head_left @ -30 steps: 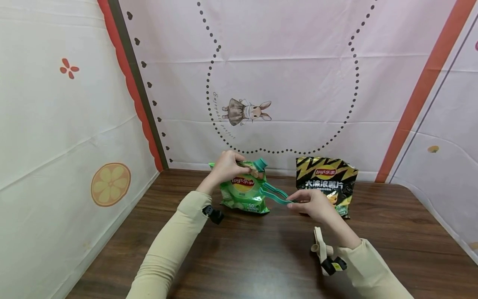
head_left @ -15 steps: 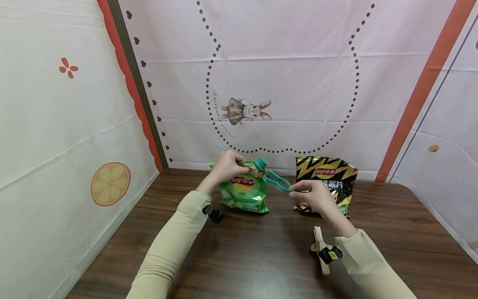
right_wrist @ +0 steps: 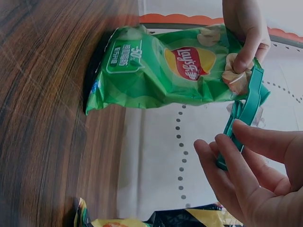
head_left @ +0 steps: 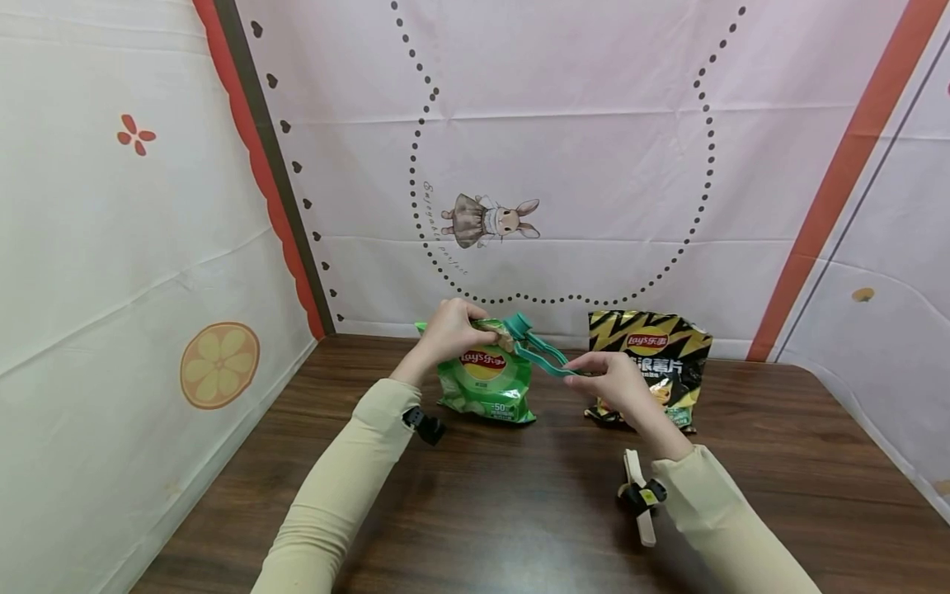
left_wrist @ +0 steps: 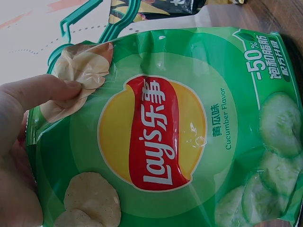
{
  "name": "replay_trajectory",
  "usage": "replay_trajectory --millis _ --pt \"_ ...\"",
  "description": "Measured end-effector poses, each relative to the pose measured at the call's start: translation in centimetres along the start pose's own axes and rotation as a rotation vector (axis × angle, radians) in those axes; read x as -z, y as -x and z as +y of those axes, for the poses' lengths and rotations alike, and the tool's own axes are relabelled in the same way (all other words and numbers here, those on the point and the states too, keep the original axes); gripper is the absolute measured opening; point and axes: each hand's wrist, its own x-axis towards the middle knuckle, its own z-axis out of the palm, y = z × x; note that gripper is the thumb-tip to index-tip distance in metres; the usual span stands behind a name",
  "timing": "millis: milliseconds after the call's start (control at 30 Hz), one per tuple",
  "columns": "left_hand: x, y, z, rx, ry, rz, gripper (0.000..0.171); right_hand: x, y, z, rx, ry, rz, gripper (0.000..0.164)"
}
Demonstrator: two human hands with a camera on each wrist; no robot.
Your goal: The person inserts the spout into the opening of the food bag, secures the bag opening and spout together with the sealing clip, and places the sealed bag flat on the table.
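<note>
A green Lay's cucumber-flavour chip bag (head_left: 486,394) stands at the back of the table, left of centre. My left hand (head_left: 449,330) pinches its top edge, with the thumb (left_wrist: 52,90) over the printed chips in the left wrist view. The tail end of a green bag clip (right_wrist: 254,92) with a round cap (head_left: 518,323) is pinched by my right hand (head_left: 622,388). Its two arms stand apart at the bag's top right corner; in the right wrist view one arm passes in front of that corner. Whether the other arm lies behind the bag is hidden.
A black and yellow Lay's bag (head_left: 671,355) stands upright behind my right hand. On the brown wooden table (head_left: 512,511), a pale wooden piece (head_left: 645,528) lies under my right wrist, partly covered by the wrist camera (head_left: 641,497). Printed cloth (head_left: 594,165) hangs behind.
My right hand has lifted the clip and then brought it left, from beside the bag's middle to its top right corner. My left hand and the green bag have stayed in place.
</note>
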Motion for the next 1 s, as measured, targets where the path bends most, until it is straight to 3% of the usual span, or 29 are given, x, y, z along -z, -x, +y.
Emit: replay_trajectory --millis 200,600,1000 --pt "0.0 0.0 -0.1 -0.007 0.009 0.002 0.025 -0.6 -0.5 -0.3 0.055 0.038 0.023 0.024" --pt "-0.1 0.0 -0.2 -0.007 0.010 0.000 0.021 -1.9 -1.5 -1.6 0.064 0.015 0.022 0.026" --pt "-0.1 0.0 -0.2 -0.029 0.020 0.025 0.024 -2.9 -2.3 -2.1 0.127 -0.066 0.063 0.029"
